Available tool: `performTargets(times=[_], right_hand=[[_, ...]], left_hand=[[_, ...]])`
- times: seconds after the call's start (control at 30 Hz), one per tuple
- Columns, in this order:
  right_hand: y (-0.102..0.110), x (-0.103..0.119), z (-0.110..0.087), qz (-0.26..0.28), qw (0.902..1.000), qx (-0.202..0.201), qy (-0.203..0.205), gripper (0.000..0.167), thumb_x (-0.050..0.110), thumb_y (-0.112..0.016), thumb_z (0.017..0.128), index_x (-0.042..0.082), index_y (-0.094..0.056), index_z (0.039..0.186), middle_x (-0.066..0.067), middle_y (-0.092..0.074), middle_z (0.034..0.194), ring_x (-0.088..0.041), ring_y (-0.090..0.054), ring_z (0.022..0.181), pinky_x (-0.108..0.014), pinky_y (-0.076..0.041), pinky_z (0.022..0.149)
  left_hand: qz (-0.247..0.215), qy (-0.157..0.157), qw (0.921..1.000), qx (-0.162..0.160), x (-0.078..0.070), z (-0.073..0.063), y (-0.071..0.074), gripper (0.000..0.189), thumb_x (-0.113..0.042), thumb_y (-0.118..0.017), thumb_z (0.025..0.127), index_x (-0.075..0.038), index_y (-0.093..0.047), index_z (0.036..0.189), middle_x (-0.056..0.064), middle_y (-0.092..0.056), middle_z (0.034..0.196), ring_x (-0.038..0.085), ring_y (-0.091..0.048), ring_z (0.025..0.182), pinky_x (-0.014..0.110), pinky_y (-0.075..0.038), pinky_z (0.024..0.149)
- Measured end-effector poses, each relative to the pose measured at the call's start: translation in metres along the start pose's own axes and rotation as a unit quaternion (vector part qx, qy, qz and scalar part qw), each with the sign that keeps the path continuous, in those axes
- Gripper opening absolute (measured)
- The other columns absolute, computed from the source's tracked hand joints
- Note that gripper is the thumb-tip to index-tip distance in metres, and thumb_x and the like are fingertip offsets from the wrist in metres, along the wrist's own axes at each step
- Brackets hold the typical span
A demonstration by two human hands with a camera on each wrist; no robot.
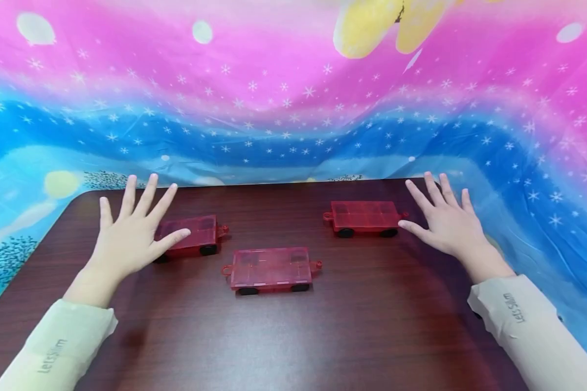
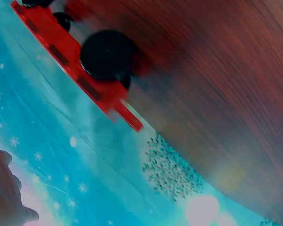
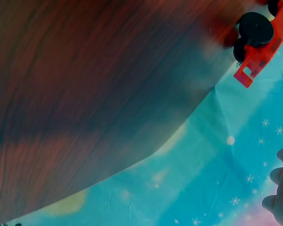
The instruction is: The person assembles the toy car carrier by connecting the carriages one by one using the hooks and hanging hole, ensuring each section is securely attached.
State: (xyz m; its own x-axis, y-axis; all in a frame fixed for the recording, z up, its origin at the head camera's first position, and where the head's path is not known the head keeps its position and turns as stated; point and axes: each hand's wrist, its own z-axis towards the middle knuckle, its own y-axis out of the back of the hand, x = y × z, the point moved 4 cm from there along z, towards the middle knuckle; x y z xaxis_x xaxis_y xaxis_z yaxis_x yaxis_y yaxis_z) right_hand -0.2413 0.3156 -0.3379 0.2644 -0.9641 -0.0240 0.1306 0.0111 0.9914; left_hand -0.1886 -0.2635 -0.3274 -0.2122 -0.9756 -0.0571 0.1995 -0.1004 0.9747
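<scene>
Three translucent red toy car bases with black wheels stand on the table. My left hand [image 1: 129,239], fingers spread, hovers over the left car base [image 1: 195,232] and hides part of it; whether they touch I cannot tell. The middle car base [image 1: 271,266] sits nearest to me, apart from both hands. My right hand [image 1: 447,222] is spread out beside the right car base [image 1: 364,215], its thumb near the hitch end. Both hands hold nothing. A wheel [image 2: 106,54] shows large in the left wrist view; another wheel [image 3: 256,29] appears in the right wrist view.
The dark wood-grain table [image 1: 293,347] has rounded far corners. Behind it and along its sides hangs a pink and blue cloth [image 1: 283,119] with snowflakes. Each car base has small couplings at its ends, such as the hook [image 1: 316,265].
</scene>
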Motion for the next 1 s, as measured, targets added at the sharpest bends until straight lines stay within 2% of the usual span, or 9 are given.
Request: performTargets(times=[0.2, 0.43, 0.7, 0.83, 1.0], right_hand=[[-0.007, 0.009, 0.007, 0.005, 0.9999, 0.006, 0.013, 0.088, 0.07, -0.044, 0.094, 0.036, 0.004, 0.159, -0.008, 0.01, 0.168, -0.032, 0.021, 0.153, -0.075, 0.004, 0.114], [-0.016, 0.019, 0.017, 0.017, 0.9994, 0.015, 0.026, 0.089, 0.07, -0.046, 0.093, 0.036, 0.003, 0.16, -0.009, 0.007, 0.168, -0.035, 0.016, 0.154, -0.075, 0.0, 0.115], [-0.022, 0.033, 0.027, 0.024, 0.9983, 0.038, 0.037, 0.089, 0.071, -0.045, 0.093, 0.032, -0.003, 0.161, -0.01, 0.003, 0.169, -0.038, 0.012, 0.154, -0.073, -0.002, 0.115], [-0.026, 0.039, 0.032, 0.025, 0.9977, 0.048, 0.041, 0.089, 0.071, -0.045, 0.093, 0.032, -0.004, 0.161, -0.01, 0.001, 0.169, -0.038, 0.009, 0.154, -0.072, -0.003, 0.116], [-0.03, 0.046, 0.036, 0.029, 0.9969, 0.056, 0.048, 0.088, 0.071, -0.045, 0.093, 0.031, -0.007, 0.161, -0.01, 0.0, 0.169, -0.039, 0.006, 0.155, -0.071, -0.006, 0.117]], left_hand=[[-0.018, -0.024, 0.9995, -0.005, -0.019, 0.001, -0.007, 0.094, -0.072, -0.051, 0.088, -0.034, -0.005, 0.161, -0.001, 0.01, 0.169, 0.031, 0.02, 0.154, 0.074, 0.015, 0.111], [-0.035, -0.056, 0.9978, -0.003, -0.043, 0.003, -0.014, 0.094, -0.07, -0.055, 0.088, -0.038, -0.004, 0.16, -0.006, 0.01, 0.169, 0.03, 0.015, 0.155, 0.075, 0.005, 0.114], [-0.043, -0.088, 0.9952, -0.002, -0.065, 0.006, -0.017, 0.093, -0.072, -0.055, 0.087, -0.04, -0.005, 0.159, -0.009, 0.008, 0.168, 0.024, 0.016, 0.155, 0.075, -0.005, 0.115], [-0.042, -0.109, 0.9931, 0.01, -0.074, 0.007, -0.02, 0.093, -0.073, -0.054, 0.087, -0.041, -0.004, 0.159, -0.01, 0.007, 0.168, 0.023, 0.015, 0.156, 0.073, -0.008, 0.116], [-0.07, -0.147, 0.986, 0.037, -0.087, 0.007, -0.022, 0.091, -0.071, -0.054, 0.088, -0.038, -0.009, 0.16, -0.008, -0.004, 0.169, 0.025, 0.007, 0.157, 0.071, -0.012, 0.117]])
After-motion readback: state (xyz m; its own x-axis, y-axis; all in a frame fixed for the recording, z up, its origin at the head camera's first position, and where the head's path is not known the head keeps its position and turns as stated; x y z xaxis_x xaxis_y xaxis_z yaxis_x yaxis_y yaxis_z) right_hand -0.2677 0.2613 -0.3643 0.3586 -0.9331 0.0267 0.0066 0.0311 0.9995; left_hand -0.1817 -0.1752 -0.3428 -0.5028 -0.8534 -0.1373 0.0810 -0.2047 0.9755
